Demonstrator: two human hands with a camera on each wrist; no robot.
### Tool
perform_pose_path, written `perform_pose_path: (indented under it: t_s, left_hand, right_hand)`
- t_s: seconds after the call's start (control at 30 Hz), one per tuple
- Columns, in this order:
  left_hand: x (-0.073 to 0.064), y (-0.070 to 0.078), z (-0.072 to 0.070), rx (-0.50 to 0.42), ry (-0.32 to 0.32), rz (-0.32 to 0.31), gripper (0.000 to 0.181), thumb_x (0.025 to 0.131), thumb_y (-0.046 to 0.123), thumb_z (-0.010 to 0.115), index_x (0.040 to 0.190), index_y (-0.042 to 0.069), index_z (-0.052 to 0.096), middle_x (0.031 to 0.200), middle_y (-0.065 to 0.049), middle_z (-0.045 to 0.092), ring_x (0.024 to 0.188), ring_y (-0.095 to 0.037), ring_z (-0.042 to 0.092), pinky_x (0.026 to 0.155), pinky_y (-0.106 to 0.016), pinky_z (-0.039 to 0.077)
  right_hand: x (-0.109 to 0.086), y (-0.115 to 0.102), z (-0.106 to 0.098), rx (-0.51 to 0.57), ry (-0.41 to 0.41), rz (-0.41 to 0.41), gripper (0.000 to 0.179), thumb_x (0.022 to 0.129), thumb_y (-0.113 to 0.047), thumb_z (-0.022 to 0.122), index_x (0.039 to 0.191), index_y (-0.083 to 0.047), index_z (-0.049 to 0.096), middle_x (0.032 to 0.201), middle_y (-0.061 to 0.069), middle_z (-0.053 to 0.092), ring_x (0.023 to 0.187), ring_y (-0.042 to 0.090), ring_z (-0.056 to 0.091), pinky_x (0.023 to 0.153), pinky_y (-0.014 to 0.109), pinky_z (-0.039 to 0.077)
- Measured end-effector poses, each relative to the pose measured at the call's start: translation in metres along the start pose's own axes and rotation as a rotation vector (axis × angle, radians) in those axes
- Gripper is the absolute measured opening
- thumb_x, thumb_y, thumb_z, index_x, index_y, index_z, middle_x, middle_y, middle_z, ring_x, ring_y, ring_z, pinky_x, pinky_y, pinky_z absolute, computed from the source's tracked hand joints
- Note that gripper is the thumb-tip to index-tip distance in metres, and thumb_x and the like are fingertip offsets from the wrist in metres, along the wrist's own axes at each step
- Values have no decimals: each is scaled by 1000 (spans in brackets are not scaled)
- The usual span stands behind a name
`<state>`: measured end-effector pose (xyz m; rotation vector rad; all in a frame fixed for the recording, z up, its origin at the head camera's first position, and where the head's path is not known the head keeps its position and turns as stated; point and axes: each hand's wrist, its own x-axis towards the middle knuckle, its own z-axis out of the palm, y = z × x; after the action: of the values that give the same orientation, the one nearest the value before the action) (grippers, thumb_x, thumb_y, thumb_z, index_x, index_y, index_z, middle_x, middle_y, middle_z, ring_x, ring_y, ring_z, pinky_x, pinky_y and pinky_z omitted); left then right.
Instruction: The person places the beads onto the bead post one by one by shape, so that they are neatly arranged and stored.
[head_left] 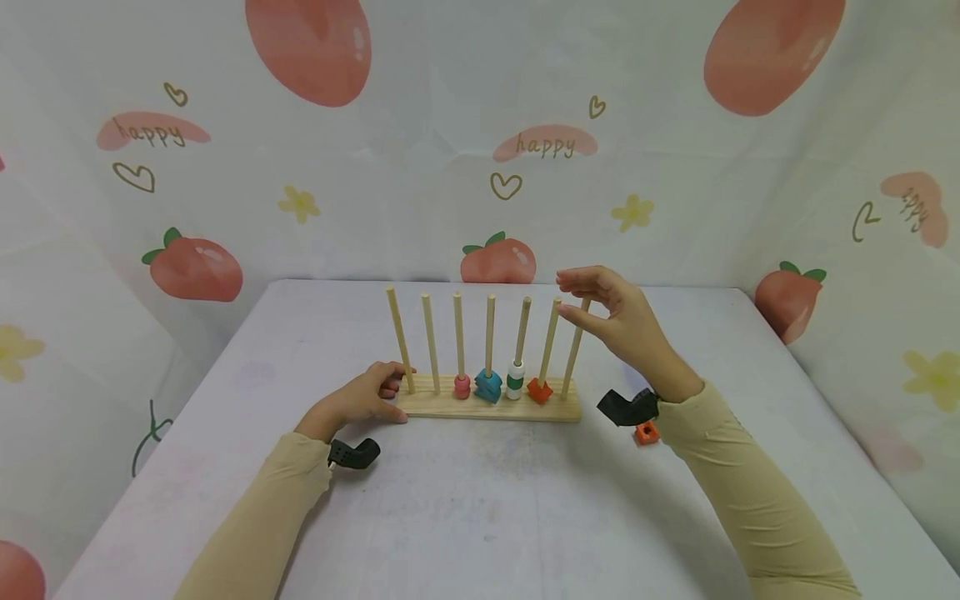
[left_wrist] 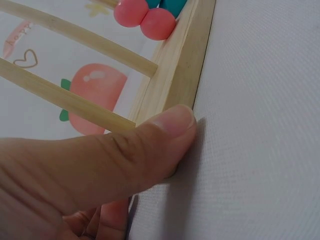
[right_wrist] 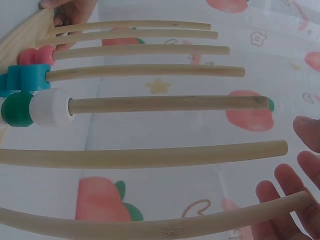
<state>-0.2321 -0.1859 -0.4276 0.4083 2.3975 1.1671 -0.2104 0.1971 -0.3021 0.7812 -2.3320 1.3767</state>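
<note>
A wooden peg board (head_left: 450, 406) carries a row of upright pegs. My left hand (head_left: 362, 393) grips its left end, thumb (left_wrist: 170, 122) at the front edge and fingers behind. My right hand (head_left: 626, 317) is raised at the tops of the two rightmost pegs, thumb and fingers apart, holding nothing. Pink beads (head_left: 462, 387), blue blocks (head_left: 488, 387), white and green beads (head_left: 515, 381) and a red-orange block (head_left: 539, 390) sit low on separate pegs. The two left pegs and the rightmost peg are bare.
An orange block with a hole (head_left: 647, 432) lies on the white-covered table (head_left: 480, 508), beside my right wrist. Black wrist cameras stick out below both hands. Behind the table hangs a printed cloth (head_left: 420, 167).
</note>
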Motion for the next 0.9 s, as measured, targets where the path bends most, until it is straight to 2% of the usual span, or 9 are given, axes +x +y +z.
perform_pose_path:
  t_s: [0.2, 0.4, 0.5, 0.63, 0.7, 0.9]
  left_hand:
    - [-1, -1, -1, -7, 5, 13, 79, 73, 9, 84, 138, -5, 40, 126, -22, 39, 111, -30, 44, 98, -44, 39]
    - [-1, -3, -1, -27, 2, 29, 77, 73, 8, 83, 137, -4, 42, 127, -22, 38, 111, -30, 42, 99, -44, 38]
    - [0, -3, -1, -29, 0, 34, 77, 73, 8, 83, 137, -3, 43, 127, -22, 38, 111, -30, 42, 99, -45, 38]
    - [0, -3, -1, -22, 1, 34, 77, 73, 8, 83, 137, -4, 43, 126, -22, 38, 111, -30, 43, 99, -44, 38]
    - [-1, -3, -2, -15, 0, 32, 77, 73, 8, 83, 137, -4, 42, 126, -22, 39, 111, -30, 43, 99, -44, 38]
    - [-1, -2, -1, -23, -1, 22, 79, 73, 8, 83, 138, -5, 40, 128, -22, 38, 112, -31, 43, 100, -45, 38]
  right_hand:
    - [-6, 3, -3, 16, 17, 6, 40, 85, -1, 71, 123, -2, 60, 118, 10, 64, 108, 4, 58, 98, 16, 43]
    - [-16, 6, -9, 81, 44, -18, 47, 83, 8, 69, 128, 2, 55, 120, -9, 61, 111, 5, 57, 97, 18, 44]
    - [-24, 8, -12, 92, 42, -20, 55, 82, 11, 68, 134, 1, 51, 124, -6, 59, 114, 6, 56, 97, 18, 44]
    - [-36, 13, -18, 77, 41, -6, 65, 81, 13, 68, 139, -3, 45, 129, 14, 55, 117, 7, 54, 98, 17, 43]
    - [-42, 17, -21, 50, 36, 4, 68, 81, 13, 69, 141, -4, 43, 131, 18, 54, 119, 6, 53, 99, 16, 42]
    - [-65, 30, -31, -32, -7, 60, 72, 82, 8, 71, 144, -9, 40, 133, 7, 54, 120, 0, 51, 98, 11, 39]
